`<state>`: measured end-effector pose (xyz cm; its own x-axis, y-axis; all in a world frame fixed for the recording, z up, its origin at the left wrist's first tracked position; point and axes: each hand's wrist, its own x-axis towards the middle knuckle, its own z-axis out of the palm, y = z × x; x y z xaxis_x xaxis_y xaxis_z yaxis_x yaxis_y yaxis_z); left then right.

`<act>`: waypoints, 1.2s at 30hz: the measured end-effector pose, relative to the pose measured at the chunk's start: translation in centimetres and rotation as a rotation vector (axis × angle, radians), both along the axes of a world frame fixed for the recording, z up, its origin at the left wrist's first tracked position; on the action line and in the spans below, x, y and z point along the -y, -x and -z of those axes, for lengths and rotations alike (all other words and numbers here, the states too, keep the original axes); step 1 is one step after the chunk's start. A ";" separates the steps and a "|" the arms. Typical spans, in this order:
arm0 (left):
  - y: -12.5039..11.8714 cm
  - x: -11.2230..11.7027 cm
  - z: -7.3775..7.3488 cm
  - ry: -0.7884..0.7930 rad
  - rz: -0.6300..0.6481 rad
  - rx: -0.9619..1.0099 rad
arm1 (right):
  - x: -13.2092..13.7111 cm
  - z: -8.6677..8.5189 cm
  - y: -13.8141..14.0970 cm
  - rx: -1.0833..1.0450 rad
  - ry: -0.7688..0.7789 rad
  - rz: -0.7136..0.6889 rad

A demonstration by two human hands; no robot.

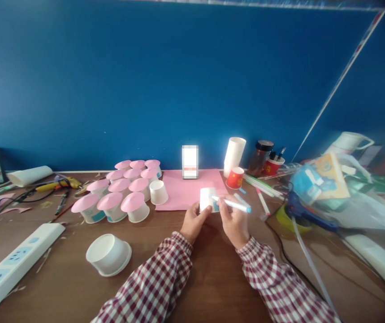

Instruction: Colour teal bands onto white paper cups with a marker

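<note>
Near the front edge of the pink sheet (179, 190), my left hand (194, 222) is closed around a white paper cup (205, 197). A light blue patch of colour shows on the cup's side. My right hand (235, 222) is closed on a marker pen (235, 205) with a white barrel and a light blue end, its tip at the coloured patch. Left of my hands, several white cups topped with pink paper discs (135, 202) stand in rows. One plain white cup (158, 193) stands upside down beside them.
A larger white tub (108, 253) sits at the front left, near a power strip (20, 264). Behind my right hand stand a red cup (235, 178), a stack of white cups (235, 152) and a dark jar (261, 157). Plastic bags (347, 193) and a blue glue gun (309, 213) lie rightward.
</note>
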<state>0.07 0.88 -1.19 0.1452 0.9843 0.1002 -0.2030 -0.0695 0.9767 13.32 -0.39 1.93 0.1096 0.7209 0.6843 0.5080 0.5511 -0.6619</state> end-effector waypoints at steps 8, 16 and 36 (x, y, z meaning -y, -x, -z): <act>-0.1 0.0 0.0 0.001 -0.007 0.004 | 0.0 0.1 0.0 0.009 -0.011 0.001; 0.0 -0.1 0.4 -0.002 0.002 0.012 | 0.2 0.0 0.0 0.017 -0.023 0.014; 0.0 -0.1 0.5 -0.003 -0.013 -0.009 | 0.1 0.3 0.1 0.016 -0.025 0.013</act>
